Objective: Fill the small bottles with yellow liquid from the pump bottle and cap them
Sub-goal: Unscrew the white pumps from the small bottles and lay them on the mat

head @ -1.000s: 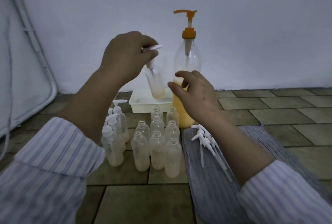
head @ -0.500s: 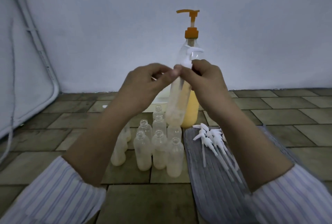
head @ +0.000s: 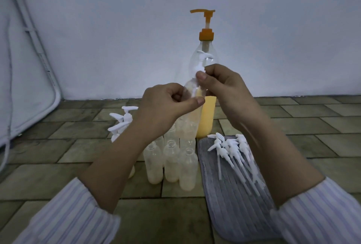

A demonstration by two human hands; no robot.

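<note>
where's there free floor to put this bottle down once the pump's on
Bare tiles lie in front of the open small bottles, between the sleeves, and left of the capped bottles toward the white frame. Tiles right of the grey mat are free too. It is crowded around the pump bottle and the loose pumps on the mat.

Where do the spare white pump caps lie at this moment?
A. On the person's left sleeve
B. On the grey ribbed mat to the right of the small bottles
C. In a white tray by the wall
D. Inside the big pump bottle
B: the loose white pump caps lie in a pile on the grey ribbed mat, just right of the open small bottles standing on the tiled floor.
</note>
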